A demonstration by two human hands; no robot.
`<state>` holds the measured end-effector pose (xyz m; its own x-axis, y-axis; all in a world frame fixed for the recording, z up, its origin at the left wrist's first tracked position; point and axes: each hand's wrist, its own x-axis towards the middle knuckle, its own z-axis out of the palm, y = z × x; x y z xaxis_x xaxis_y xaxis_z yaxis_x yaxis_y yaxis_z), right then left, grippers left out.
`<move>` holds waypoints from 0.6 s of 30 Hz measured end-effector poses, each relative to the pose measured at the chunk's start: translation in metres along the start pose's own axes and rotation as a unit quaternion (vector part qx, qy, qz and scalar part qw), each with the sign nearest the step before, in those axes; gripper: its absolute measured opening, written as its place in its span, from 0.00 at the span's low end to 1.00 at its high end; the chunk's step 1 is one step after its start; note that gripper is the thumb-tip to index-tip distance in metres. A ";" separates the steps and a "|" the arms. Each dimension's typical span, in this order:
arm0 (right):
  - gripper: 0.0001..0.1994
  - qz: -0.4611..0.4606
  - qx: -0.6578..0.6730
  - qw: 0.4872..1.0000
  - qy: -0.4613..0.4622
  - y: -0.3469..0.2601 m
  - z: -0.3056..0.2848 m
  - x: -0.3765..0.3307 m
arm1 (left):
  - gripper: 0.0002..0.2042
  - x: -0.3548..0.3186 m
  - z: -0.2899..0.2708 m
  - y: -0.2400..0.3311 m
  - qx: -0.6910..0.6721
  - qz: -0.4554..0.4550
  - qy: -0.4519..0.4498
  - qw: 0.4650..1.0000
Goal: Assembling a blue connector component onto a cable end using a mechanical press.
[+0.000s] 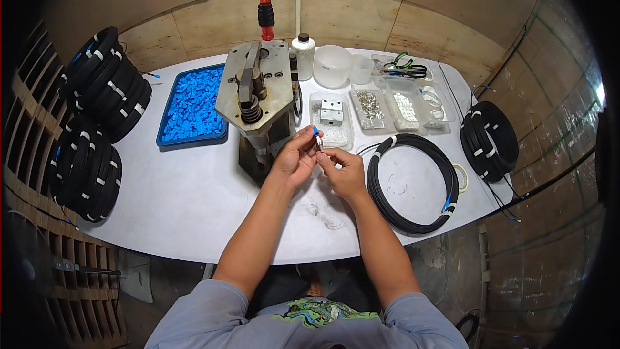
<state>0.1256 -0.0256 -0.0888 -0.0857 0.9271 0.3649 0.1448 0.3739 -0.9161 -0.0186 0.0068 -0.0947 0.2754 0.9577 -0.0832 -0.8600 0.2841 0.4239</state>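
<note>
Just right of the steel hand press (254, 84), my two hands meet over the white table. My left hand (294, 160) pinches a small connector (317, 132) with a blue tip and a pale body, held upright. The fingers of my right hand (345, 174) are closed at the connector's lower end, and what exactly lies between them is hidden. A coil of black cable (381, 205) lies beside my right hand. One thin end of it runs toward that hand. Beyond the hands, a metal block (332, 111) sits in a clear tray (314, 116).
A blue tray (194, 143) of blue connector parts (194, 103) stands left of the press. Behind are a bottle (303, 58), white tub (332, 66), small-parts boxes (371, 110) and pliers (403, 68). Cable coils stack at left (87, 168) and right (491, 142).
</note>
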 end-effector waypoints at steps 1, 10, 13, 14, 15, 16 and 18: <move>0.08 0.000 0.000 1.000 0.000 0.000 0.000 0.000 | 0.07 0.000 0.000 0.000 0.000 0.000 0.000 1.000; 0.08 0.012 -0.003 1.000 -0.002 -0.003 -0.001 -0.001 | 0.09 -0.003 0.006 0.000 0.041 0.024 0.026 0.999; 0.08 -0.001 -0.004 1.000 -0.011 -0.002 -0.002 -0.001 | 0.10 -0.004 0.009 0.000 0.055 0.033 0.025 0.998; 0.08 0.000 -0.004 1.000 -0.011 0.000 -0.002 -0.001 | 0.11 -0.005 0.011 0.000 0.056 0.030 0.027 0.998; 0.08 0.002 -0.004 1.000 -0.011 0.001 -0.003 -0.001 | 0.11 -0.005 0.012 0.000 0.057 0.027 0.029 0.998; 0.08 0.001 -0.003 1.000 -0.012 0.000 -0.002 -0.001 | 0.11 -0.005 0.011 0.001 0.058 0.028 0.030 0.997; 0.08 0.003 -0.004 1.000 -0.015 -0.002 -0.001 -0.001 | 0.13 -0.004 0.008 0.001 0.068 0.029 0.019 0.997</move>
<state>0.1265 -0.0269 -0.0867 -0.1141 0.9279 0.3549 0.1536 0.3695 -0.9165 -0.0178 0.0026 -0.0868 0.2073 0.9743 -0.0877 -0.8075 0.2211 0.5469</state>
